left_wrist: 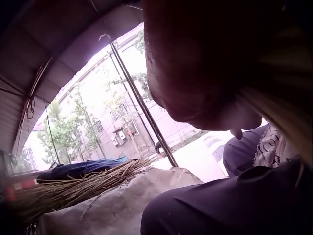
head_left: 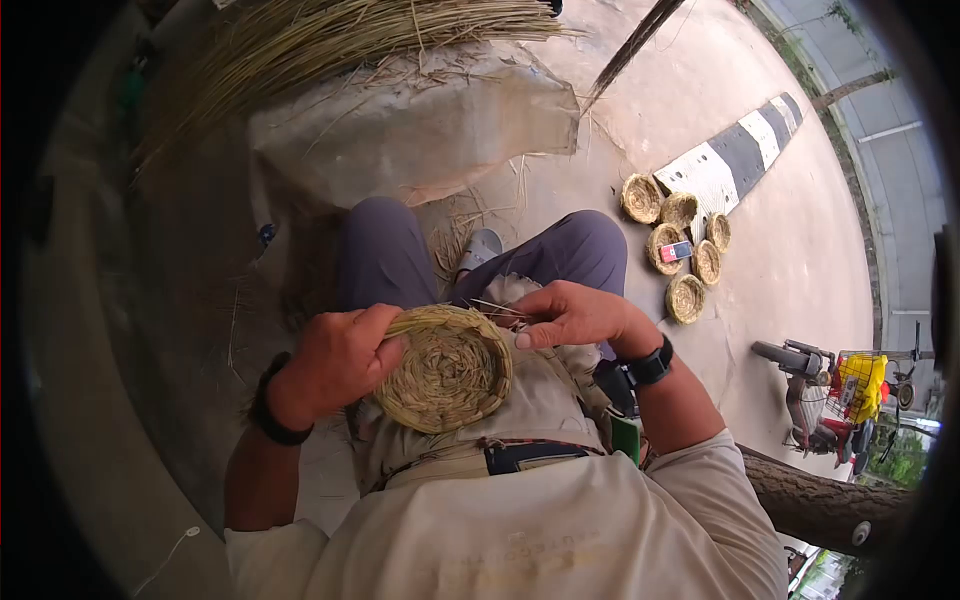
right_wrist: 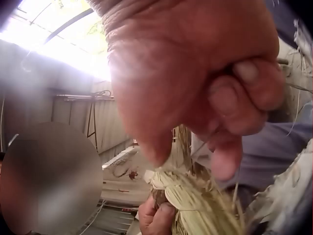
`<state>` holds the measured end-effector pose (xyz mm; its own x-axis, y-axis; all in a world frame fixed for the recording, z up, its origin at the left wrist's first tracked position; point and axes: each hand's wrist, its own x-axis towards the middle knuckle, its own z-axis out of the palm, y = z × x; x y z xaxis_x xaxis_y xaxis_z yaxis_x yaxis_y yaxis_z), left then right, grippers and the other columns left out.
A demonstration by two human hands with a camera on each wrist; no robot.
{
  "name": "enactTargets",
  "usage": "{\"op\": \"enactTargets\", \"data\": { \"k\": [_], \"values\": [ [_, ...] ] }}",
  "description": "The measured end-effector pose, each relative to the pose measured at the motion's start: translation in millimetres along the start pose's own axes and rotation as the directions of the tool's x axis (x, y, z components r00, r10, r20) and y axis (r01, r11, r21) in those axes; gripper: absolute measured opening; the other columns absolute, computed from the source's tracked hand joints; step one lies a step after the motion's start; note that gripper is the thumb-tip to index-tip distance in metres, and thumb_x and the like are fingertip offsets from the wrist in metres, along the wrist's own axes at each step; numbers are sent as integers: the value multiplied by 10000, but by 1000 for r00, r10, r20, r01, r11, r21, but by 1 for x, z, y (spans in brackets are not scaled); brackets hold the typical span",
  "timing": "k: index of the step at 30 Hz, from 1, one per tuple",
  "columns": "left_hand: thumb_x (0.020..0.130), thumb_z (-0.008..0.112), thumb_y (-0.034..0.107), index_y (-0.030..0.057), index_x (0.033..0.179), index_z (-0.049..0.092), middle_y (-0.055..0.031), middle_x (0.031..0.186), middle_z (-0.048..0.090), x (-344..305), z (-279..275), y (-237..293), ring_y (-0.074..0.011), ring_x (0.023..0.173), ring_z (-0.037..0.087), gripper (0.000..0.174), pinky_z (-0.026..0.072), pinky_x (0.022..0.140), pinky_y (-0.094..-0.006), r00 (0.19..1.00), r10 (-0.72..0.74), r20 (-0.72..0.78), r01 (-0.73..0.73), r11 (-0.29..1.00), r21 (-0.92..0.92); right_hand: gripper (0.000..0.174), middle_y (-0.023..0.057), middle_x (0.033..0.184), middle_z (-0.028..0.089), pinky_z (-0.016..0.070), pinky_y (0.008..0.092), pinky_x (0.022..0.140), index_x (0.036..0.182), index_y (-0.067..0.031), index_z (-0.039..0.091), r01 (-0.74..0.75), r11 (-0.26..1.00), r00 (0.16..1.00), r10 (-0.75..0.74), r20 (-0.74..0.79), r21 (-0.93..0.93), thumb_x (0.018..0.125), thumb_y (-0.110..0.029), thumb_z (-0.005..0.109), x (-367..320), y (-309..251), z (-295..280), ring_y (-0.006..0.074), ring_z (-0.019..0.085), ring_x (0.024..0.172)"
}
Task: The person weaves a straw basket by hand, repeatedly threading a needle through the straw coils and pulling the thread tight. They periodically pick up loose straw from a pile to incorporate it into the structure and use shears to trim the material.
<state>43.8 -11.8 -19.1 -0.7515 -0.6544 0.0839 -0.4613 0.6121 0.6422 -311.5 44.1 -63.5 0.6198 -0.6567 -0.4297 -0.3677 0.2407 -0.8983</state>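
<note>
A round woven straw basket (head_left: 440, 370) is held in front of the torso, its hollow side facing the head camera. The left hand (head_left: 335, 365) grips its rim on the left, thumb over the edge; in the right wrist view that left hand (right_wrist: 157, 218) shows below the braided rim (right_wrist: 195, 200). Just beyond the opposite rim is the right hand (head_left: 575, 315), its fingers curled on thin straw strands (head_left: 490, 306). Close up, the right hand (right_wrist: 195, 68) has bent fingers with a thin strand between them. The left hand (left_wrist: 195, 73) is dark in the left wrist view.
Several small baskets (head_left: 685, 299) lie on the floor at right, one bearing a red-and-dark box (head_left: 675, 251), near a striped ramp (head_left: 740, 150). Long straw (head_left: 350, 40) lies across a covered block (head_left: 430, 125) ahead. A trunk (head_left: 815, 500) and parked bike (head_left: 815, 395) stand at right.
</note>
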Motion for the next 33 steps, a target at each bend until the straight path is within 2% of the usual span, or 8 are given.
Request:
{"op": "enactTargets", "data": {
  "k": [4,7,13,17,21,25,32,33],
  "values": [
    [909,749,150,48,1036,668,-174,837,730,12,3,-7,-397,742,727,182,588,634,-480,1000,0,24,0,1000,-13,437,85,1026,753,543,308,786,1229,43,725,40,994,988,-25,-153,100,1112,-361,606,-2,-3,-14,171,683,869],
    [906,755,154,56,1020,667,-169,826,725,19,5,-10,-388,743,729,174,587,629,-476,999,10,48,-10,1000,-13,437,60,1028,737,550,325,758,1146,10,731,360,574,926,-129,-354,735,1115,-401,587,30,-39,7,194,691,865],
    [897,780,181,60,1014,658,-162,821,721,20,4,-8,-377,739,729,208,590,628,-461,995,49,88,-54,997,53,392,34,994,731,553,327,697,1111,-5,701,261,169,948,-230,-220,950,1123,-375,572,77,8,-31,170,663,795],
    [921,766,189,52,1075,667,-173,874,734,14,1,-12,-381,769,735,228,593,648,-463,996,28,80,-28,1000,1,382,1,797,635,516,348,651,1052,9,749,160,974,941,-101,-323,161,1100,-353,637,53,-46,6,137,608,721],
    [963,709,145,39,1196,663,-188,950,749,8,-5,-7,-382,812,746,260,591,669,-474,996,-5,84,9,999,-42,334,145,791,666,524,401,673,1040,8,748,171,882,898,-323,-299,-440,1007,-324,761,48,-60,25,299,667,732],
    [974,674,103,16,1251,642,-190,980,754,0,0,-9,-380,826,751,292,586,672,-477,995,-30,92,38,996,-81,360,220,814,671,517,453,671,967,-2,735,170,938,904,-271,-331,-304,987,-360,761,42,-62,27,388,668,751],
    [957,674,58,-19,1234,628,-210,887,733,-2,22,-6,-393,767,739,292,585,650,-477,998,-53,-16,51,994,-96,348,-56,713,581,469,311,590,1101,0,759,154,914,834,83,-545,375,1111,-309,599,38,-37,14,93,552,636],
    [957,673,59,-23,1242,626,-211,873,729,-2,21,-6,-396,757,736,300,586,647,-478,999,-41,-23,38,996,-86,323,-22,777,621,447,256,628,1142,2,730,415,500,896,-80,-437,760,1120,-281,577,37,-30,-6,72,569,720]
  ]
}}
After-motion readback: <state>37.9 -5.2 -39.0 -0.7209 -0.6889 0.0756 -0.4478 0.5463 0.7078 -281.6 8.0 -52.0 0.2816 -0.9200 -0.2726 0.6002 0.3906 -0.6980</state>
